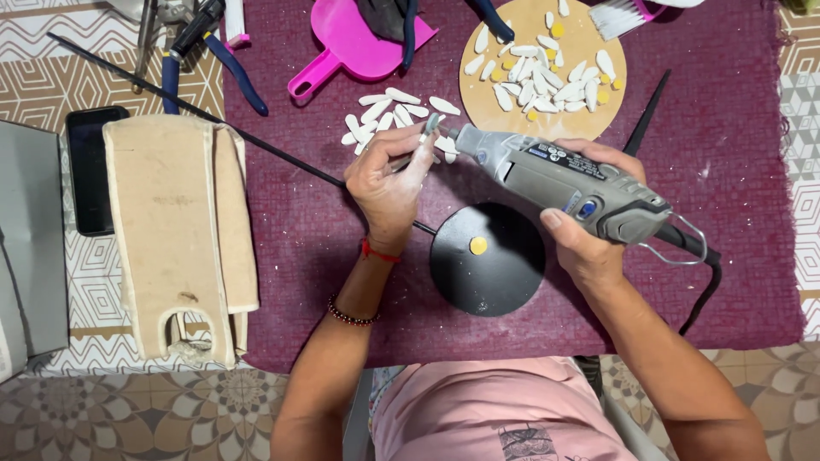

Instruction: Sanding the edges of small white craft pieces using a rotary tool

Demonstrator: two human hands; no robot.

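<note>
My right hand point(589, 243) grips a grey corded rotary tool point(564, 181) that points left. Its tip meets a small white petal-shaped piece point(430, 128), pinched between the fingers of my left hand point(389, 179). Both hands hover over a maroon cloth point(726, 213). Just beyond my left hand lies a loose pile of white petal pieces point(389, 111). A round black disc point(487, 260) with a small yellow dot on it sits below the tool, between my wrists.
A round wooden board point(589, 111) with several white and yellow pieces lies at the back. A pink scoop point(346, 43), pliers point(205, 51), a brush point(623, 15), a thin black rod point(196, 111), a phone point(90, 166) and a beige foam block point(175, 230) lie to the left.
</note>
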